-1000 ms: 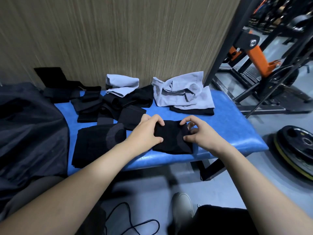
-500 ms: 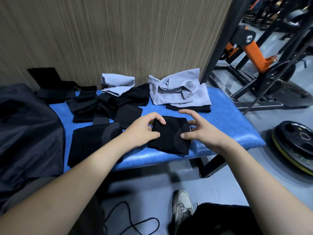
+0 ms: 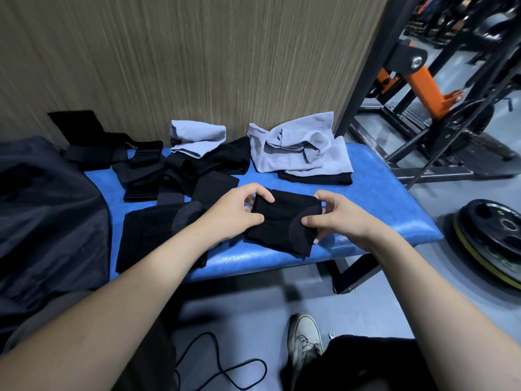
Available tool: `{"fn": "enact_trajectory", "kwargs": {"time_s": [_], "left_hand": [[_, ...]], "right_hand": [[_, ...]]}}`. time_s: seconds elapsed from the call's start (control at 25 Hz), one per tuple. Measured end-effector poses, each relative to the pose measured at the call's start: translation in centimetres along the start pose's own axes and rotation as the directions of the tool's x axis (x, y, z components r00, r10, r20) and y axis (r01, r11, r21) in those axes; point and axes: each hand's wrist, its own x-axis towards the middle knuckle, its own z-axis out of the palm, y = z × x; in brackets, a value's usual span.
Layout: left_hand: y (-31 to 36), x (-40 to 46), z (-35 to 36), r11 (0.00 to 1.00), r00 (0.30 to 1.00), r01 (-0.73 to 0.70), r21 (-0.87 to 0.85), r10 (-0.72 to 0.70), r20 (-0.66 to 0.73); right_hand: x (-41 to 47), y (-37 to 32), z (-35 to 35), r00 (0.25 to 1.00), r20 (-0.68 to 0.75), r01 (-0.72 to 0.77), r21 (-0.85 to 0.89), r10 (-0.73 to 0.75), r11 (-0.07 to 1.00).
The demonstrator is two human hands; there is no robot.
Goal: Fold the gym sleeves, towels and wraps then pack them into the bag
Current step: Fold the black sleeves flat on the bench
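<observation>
A folded black sleeve (image 3: 282, 221) with grey patches lies on the blue bench (image 3: 380, 198) near its front edge. My left hand (image 3: 239, 213) pinches its left end, fingers curled over the top edge. My right hand (image 3: 335, 218) grips its right end, thumb on top and fingers under. A second black sleeve (image 3: 152, 235) lies flat to the left. Black wraps (image 3: 135, 167) are piled behind it. Light grey towels (image 3: 298, 148) and a smaller grey piece (image 3: 197, 136) sit at the back. A dark bag (image 3: 45, 215) fills the left side.
A wood-grain wall stands right behind the bench. A black rack upright (image 3: 363, 63) and an orange machine (image 3: 425, 83) are at the right. Weight plates (image 3: 496, 235) lie on the floor. A black cord (image 3: 220, 365) and my shoe (image 3: 304, 340) are below.
My right hand's fingers, spread half a second ago, have closed on the sleeve's right end. The left hand keeps its hold. The view has shifted slightly.
</observation>
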Motion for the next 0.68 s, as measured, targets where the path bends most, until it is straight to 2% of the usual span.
{"fn": "enact_trajectory", "kwargs": {"time_s": [0.08,0.2,0.36,0.56,0.68], "left_hand": [[0.1,-0.1,-0.2,0.999,1.000,0.014,-0.050,-0.015,-0.010],[0.3,-0.3,-1.0,0.977,0.999,0.022,-0.211,-0.030,-0.034],[0.4,-0.9,-4.1,0.939,0.990,-0.029,-0.344,-0.021,-0.140],[-0.8,-3.0,-6.6,0.920,0.991,0.015,-0.391,-0.066,-0.117],[-0.8,-4.5,-7.9,0.954,0.978,-0.022,-0.299,-0.041,-0.204]], "right_hand": [[0.1,-0.2,0.3,0.998,-0.041,0.041,0.102,-0.037,0.994],[0.4,-0.8,0.6,0.979,-0.115,0.190,0.217,-0.169,0.957],[0.4,-2.8,1.6,0.945,-0.151,0.324,0.337,-0.290,0.884],[0.9,-4.9,4.9,0.943,-0.065,0.331,0.278,-0.327,0.901],[1.6,-6.1,6.5,0.948,-0.029,0.312,0.254,-0.316,0.915]]}}
